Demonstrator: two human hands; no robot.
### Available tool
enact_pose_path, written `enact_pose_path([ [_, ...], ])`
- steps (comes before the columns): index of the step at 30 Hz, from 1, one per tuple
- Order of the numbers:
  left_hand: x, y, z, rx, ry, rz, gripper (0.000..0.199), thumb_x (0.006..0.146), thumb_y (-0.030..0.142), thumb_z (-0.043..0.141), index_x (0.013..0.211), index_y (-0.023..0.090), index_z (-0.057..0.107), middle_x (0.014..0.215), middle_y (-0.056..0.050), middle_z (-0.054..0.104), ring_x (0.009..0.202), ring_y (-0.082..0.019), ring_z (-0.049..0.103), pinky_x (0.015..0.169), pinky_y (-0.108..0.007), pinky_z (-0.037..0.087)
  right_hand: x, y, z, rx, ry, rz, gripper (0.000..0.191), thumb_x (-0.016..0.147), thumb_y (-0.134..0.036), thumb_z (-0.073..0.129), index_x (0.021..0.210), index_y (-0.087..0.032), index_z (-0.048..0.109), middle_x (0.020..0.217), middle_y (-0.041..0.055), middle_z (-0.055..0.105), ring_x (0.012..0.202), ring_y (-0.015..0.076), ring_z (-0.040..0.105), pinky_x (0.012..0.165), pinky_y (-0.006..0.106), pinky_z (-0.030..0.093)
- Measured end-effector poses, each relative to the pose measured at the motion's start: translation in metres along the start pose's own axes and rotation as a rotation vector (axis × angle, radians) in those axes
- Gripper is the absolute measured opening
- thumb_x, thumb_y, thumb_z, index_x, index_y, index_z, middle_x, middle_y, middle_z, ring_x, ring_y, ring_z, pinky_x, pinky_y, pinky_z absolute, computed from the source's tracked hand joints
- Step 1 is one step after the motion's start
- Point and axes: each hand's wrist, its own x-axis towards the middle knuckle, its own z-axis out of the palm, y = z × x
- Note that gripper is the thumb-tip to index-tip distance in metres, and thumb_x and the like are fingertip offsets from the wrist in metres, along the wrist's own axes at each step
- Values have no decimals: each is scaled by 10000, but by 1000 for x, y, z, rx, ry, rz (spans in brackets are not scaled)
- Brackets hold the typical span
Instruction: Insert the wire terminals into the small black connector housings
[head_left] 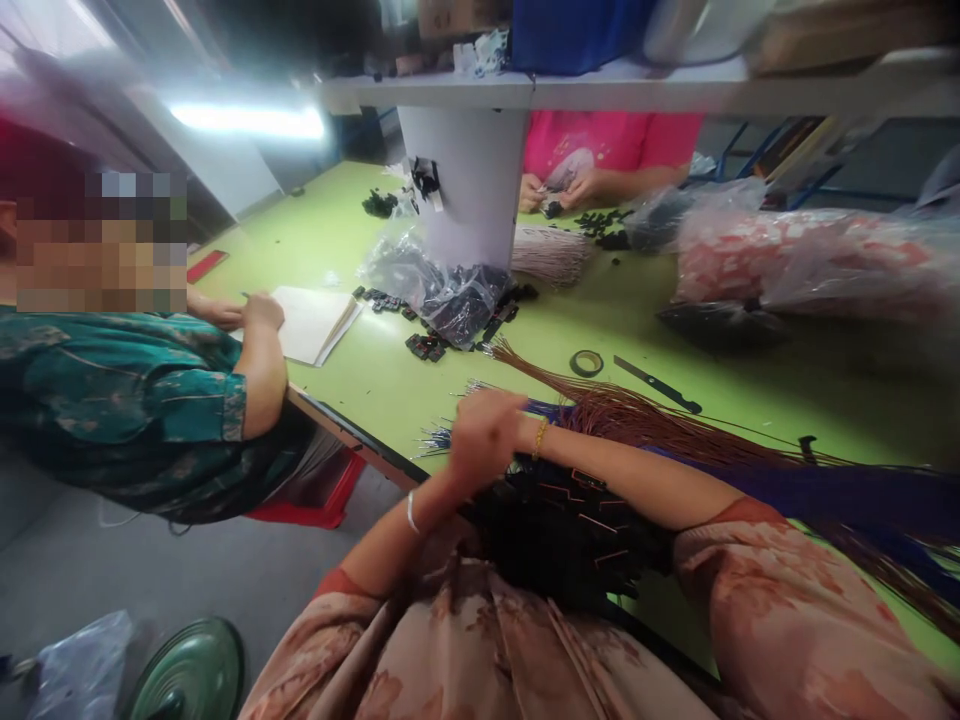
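Note:
My left hand (472, 455), below a silver bracelet, and my right hand (499, 408), below a gold bracelet, meet over the near table edge. Both are blurred, with fingers curled in and pressed close together. Whatever lies between them is hidden. Just under and left of them, metal-tipped ends of blue wires (435, 440) stick out. The blue wire bundle (810, 490) runs right beneath my right forearm. Brown wires (622, 405) lie behind it. A dark pile of black parts with short orange-brown wires (592, 510) sits near my body, under my forearms.
On the green table (525, 345) lie a tape roll (586, 363), a knife (656, 383) and a plastic bag of black parts (457, 305). A co-worker in green (150, 380) sits left by a notebook (311, 320). Another in pink (615, 145) works opposite, under a shelf (600, 90).

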Motion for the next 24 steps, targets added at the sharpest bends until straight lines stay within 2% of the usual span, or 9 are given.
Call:
enact_pose_path([
  [1,20,-2,-16,59,48,54,168,744,318,693,880,223,720,1047,-112,652,1151,-307,498,1071,-445,316,0,1,2,-2,10,-6,199,804,-235,517,887,-199,694,788,125,678,740,254,606,645,366,453],
  [3,63,-10,-46,450,163,230,184,792,255,613,943,197,701,1041,-129,617,1114,-303,496,1028,-432,333,0,3,5,-11,38,-1,234,817,-232,485,938,-148,668,842,157,685,746,254,614,653,355,441],
  [6,111,-28,-80,917,216,247,194,814,174,526,926,162,684,975,-149,581,1016,-297,513,941,-427,359,0,7,4,39,100,34,222,813,-213,465,928,-114,628,857,159,685,736,222,609,651,305,401],
  [8,125,-38,-90,1117,176,247,164,819,176,514,863,161,672,963,-151,568,981,-292,514,885,-412,371,-1,9,2,141,145,57,170,800,-208,477,875,-141,614,825,110,680,717,186,582,641,273,371],
  [11,122,-42,-95,1257,126,263,107,810,191,541,837,174,643,963,-132,568,913,-267,524,793,-377,383,-2,14,-1,318,212,82,108,771,-188,497,803,-164,597,755,45,650,659,143,526,615,247,334],
  [14,111,-38,-99,1237,92,294,114,782,153,558,870,182,625,914,-99,573,829,-230,527,745,-353,384,0,19,-1,490,302,94,96,763,-178,495,772,-164,589,697,10,608,625,123,491,599,234,323],
  [16,104,-34,-105,1125,87,319,165,752,123,575,897,182,627,901,-79,570,795,-201,526,746,-337,395,2,23,1,606,374,82,85,759,-185,497,748,-163,579,673,-4,583,619,115,484,593,227,328],
  [20,92,-31,-118,718,113,250,196,702,195,668,896,174,683,887,-47,572,726,-144,525,728,-303,423,6,25,2,821,480,28,92,767,-234,515,726,-165,560,654,-21,553,596,102,458,575,219,343],
  [24,74,-31,-117,268,11,60,284,656,241,734,927,158,711,892,-43,623,795,-140,570,772,-291,439,6,24,-1,920,497,-11,126,778,-279,534,731,-166,568,645,-26,546,583,98,446,576,225,354],
])
